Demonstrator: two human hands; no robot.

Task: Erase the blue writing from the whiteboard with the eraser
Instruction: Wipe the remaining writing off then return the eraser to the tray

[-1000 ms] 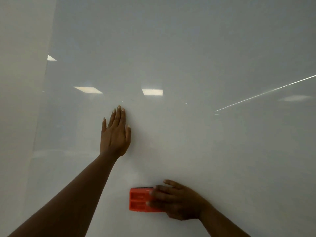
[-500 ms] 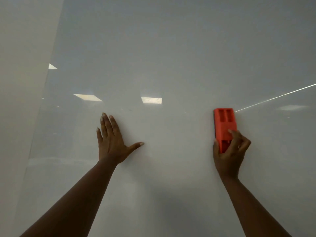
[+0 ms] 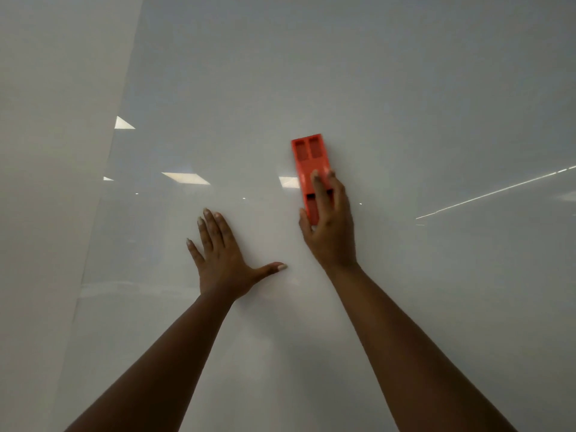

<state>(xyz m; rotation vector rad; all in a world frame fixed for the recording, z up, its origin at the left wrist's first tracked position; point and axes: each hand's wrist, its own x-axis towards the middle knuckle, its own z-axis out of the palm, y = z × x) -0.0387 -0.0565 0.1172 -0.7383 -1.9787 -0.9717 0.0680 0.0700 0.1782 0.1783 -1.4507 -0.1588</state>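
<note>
A glossy whiteboard [image 3: 405,88] fills the view. I see no blue writing on it. My right hand [image 3: 330,229] presses a red-orange rectangular eraser [image 3: 308,154] upright against the board at centre; the fingers cover its lower half. My left hand [image 3: 223,260] lies flat on the board to the lower left of the eraser, fingers spread and thumb pointing right, holding nothing.
A plain beige wall [image 3: 46,182] borders the board on the left. Ceiling lights reflect in the board as bright patches [image 3: 185,178], and a thin bright streak [image 3: 498,191] runs across the right side.
My right hand carried the eraser from low on the board up to the right, then left and higher to the centre. My left hand stayed on the board and spread its thumb.
</note>
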